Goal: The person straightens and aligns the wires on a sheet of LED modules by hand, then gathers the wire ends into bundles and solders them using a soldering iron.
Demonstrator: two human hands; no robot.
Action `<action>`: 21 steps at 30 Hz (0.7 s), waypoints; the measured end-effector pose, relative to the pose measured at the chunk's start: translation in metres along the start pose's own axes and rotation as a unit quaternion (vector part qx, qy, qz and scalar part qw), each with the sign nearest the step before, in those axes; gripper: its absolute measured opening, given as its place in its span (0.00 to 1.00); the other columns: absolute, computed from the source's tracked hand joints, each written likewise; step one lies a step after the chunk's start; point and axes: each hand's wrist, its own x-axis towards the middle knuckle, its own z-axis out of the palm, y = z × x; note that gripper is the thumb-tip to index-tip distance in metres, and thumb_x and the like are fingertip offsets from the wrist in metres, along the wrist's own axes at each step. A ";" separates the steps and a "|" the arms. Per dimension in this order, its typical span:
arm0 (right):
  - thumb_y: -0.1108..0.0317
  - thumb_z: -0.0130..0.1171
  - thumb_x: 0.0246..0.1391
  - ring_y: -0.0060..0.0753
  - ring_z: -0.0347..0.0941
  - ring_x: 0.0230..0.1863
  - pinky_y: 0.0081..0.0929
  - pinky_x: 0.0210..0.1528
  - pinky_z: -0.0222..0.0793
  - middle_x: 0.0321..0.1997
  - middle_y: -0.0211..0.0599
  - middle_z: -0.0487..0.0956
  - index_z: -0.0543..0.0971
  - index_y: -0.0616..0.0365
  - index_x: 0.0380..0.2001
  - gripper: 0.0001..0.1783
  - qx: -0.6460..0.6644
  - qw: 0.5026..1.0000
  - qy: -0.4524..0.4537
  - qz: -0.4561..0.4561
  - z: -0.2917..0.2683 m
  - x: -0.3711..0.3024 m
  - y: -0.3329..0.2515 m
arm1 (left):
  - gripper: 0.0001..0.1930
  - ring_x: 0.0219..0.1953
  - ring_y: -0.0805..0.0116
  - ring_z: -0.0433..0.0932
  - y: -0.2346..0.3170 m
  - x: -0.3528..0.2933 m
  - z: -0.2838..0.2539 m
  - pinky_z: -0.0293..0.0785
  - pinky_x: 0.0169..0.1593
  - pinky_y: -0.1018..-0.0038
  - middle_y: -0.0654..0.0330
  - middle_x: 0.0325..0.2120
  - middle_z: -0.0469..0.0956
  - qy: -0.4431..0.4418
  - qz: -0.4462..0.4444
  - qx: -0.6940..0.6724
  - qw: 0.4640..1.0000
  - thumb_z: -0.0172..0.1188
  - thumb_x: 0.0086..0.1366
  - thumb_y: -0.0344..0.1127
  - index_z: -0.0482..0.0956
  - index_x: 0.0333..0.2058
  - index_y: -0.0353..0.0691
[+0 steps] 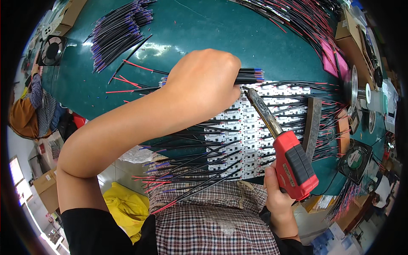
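Note:
My left hand (204, 83) reaches over the green table and grips a small bundle of black wires with blue tips (250, 76), pointing right. My right hand (278, 191) holds a red and black soldering iron (293, 163) by its handle; its metal tip (248, 94) sits just below the wire ends, over rows of small white circuit boards (246, 136). Black and red wires stick out from both sides of the board rows. A dark metal bar (313, 125) lies across the wires on the right side.
A pile of black wires with purple tips (117, 32) lies at the far left, another red and black pile (297, 19) at the far right. A solder spool (357, 87), cardboard boxes (350, 38), small fans (52, 50) and pink sheets (333, 63) ring the table.

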 end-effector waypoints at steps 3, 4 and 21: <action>0.71 0.67 0.56 0.35 0.77 0.35 0.31 0.39 0.73 0.37 0.38 0.79 0.80 0.62 0.41 0.11 0.000 1.000 -0.012 -0.011 0.001 0.000 0.001 | 0.12 0.30 0.42 0.80 -0.001 0.000 0.001 0.76 0.37 0.54 0.42 0.23 0.79 0.006 0.006 -0.006 1.000 0.67 0.54 0.35 0.80 0.27 0.29; 0.71 0.67 0.56 0.35 0.77 0.35 0.31 0.39 0.73 0.36 0.38 0.79 0.80 0.62 0.41 0.11 0.011 1.000 -0.004 -0.002 0.002 -0.001 0.000 | 0.12 0.29 0.42 0.80 -0.002 -0.001 0.002 0.76 0.37 0.54 0.42 0.22 0.79 0.015 0.015 -0.005 1.000 0.67 0.54 0.35 0.80 0.27 0.29; 0.73 0.66 0.56 0.32 0.76 0.32 0.29 0.36 0.72 0.34 0.36 0.79 0.80 0.63 0.43 0.11 -0.015 0.999 -0.045 -0.023 -0.002 0.003 -0.001 | 0.10 0.31 0.41 0.80 0.002 0.001 0.003 0.76 0.40 0.53 0.42 0.24 0.80 0.005 0.021 0.016 1.000 0.66 0.53 0.33 0.80 0.28 0.30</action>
